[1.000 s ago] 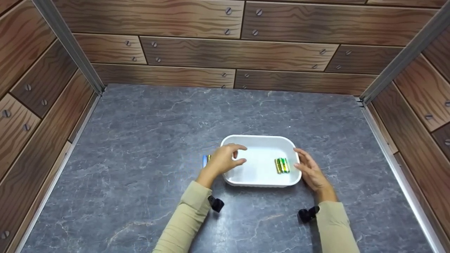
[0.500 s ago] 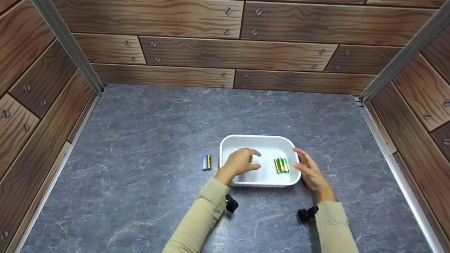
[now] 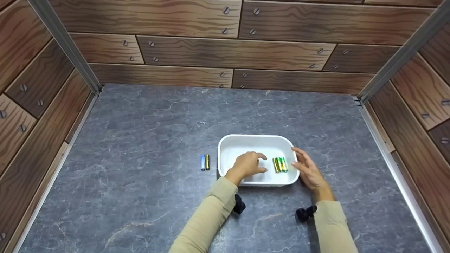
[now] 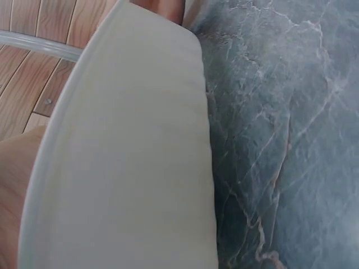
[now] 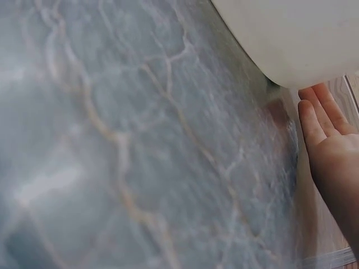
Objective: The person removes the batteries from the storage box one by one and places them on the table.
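A white plastic container [image 3: 258, 182] stands on the grey table. Over its inside, my left hand [image 3: 247, 164] reaches in with thumb and fingers apart and nothing seen between them. To the right of those fingertips, several gold and green batteries [image 3: 280, 164] lie side by side on the container floor. My right hand [image 3: 311, 172] rests at the container's right end, fingertips and thumb at the rim; in the right wrist view its extended fingers [image 5: 322, 115] touch the outer wall. In the left wrist view the wall largely hides the left hand [image 4: 17, 190].
Left of the container, a blue battery [image 3: 203, 162] and a gold-and-black battery [image 3: 207, 162] lie together on the marble-patterned table [image 3: 151, 140]. Wood-patterned panels [image 3: 182, 52] enclose the back and both sides, with grey metal strips at the corners.
My left hand has moved right, from the container's left end to near the batteries inside, uncovering the two batteries on the table. The right hand has stayed at the rim.
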Demonstrator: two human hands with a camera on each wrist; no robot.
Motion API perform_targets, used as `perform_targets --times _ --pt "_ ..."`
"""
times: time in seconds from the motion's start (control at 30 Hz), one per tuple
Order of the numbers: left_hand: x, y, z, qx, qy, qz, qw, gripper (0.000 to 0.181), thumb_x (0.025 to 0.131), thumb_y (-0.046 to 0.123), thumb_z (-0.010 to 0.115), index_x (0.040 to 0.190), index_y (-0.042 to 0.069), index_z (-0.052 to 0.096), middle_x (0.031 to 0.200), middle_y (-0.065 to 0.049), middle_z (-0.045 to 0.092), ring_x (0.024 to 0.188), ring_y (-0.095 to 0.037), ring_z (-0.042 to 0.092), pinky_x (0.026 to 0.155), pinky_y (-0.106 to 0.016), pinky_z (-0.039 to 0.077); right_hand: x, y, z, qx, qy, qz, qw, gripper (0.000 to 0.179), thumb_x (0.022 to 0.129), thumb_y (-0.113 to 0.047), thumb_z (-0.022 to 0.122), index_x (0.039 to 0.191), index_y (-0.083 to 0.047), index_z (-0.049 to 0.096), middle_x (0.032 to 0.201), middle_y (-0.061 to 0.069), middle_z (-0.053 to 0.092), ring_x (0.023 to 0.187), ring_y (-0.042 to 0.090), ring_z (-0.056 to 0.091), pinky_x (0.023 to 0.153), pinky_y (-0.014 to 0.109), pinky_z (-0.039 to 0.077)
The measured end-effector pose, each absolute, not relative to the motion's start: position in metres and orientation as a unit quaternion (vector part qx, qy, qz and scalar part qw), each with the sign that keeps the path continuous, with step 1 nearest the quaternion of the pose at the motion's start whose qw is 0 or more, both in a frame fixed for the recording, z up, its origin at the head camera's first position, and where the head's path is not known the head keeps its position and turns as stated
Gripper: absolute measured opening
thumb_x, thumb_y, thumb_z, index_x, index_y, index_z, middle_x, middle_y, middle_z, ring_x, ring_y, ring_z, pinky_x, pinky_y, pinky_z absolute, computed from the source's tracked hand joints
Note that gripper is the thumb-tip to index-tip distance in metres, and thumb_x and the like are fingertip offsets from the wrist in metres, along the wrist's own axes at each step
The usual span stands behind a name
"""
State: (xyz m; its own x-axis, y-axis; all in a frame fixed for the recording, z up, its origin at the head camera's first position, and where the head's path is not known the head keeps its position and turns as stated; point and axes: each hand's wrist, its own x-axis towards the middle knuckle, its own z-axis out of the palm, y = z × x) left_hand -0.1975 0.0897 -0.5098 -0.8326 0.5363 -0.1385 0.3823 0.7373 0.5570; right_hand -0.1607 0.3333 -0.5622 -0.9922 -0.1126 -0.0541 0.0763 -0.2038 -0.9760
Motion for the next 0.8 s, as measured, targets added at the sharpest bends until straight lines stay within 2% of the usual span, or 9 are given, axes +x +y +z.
perform_targets --times 0.23,0.47,0.8 --pt "-0.199 0.098 -0.511 0.241 0.931 0.241 0.132 0.042 0.082 0.035 0.075 0.121 0.023 0.067 0.098 0.0 0.072 0.087 -0.013 0.065 0.073 -0.027 0.052 -0.164 0.327 -0.56 -0.005 0.632 -0.772 0.061 0.048 0.091 0.008 0.049 0.132 -0.018 0.049 0.125 -0.005 0.057 0.112 0.009 0.058 0.092 0.024 0.05" --pt "-0.201 0.112 -0.511 0.206 0.948 0.202 0.131 0.052 0.077 0.039 0.079 0.125 0.025 0.064 0.123 0.003 0.069 0.112 -0.016 0.065 0.088 -0.033 0.054 -0.164 0.325 -0.563 -0.032 0.617 -0.784 0.064 0.048 0.091 0.007 0.05 0.129 -0.023 0.051 0.127 -0.005 0.056 0.113 0.009 0.058 0.094 0.024 0.05" --pt "-0.203 0.13 -0.518 0.189 0.96 0.139 0.151 0.061 0.075 0.047 0.078 0.129 0.026 0.061 0.119 0.003 0.068 0.109 -0.015 0.065 0.088 -0.032 0.054 -0.165 0.325 -0.566 -0.036 0.608 -0.789 0.076 0.049 0.091 0.006 0.051 0.128 -0.026 0.051 0.129 -0.005 0.056 0.113 0.01 0.059 0.093 0.025 0.051"
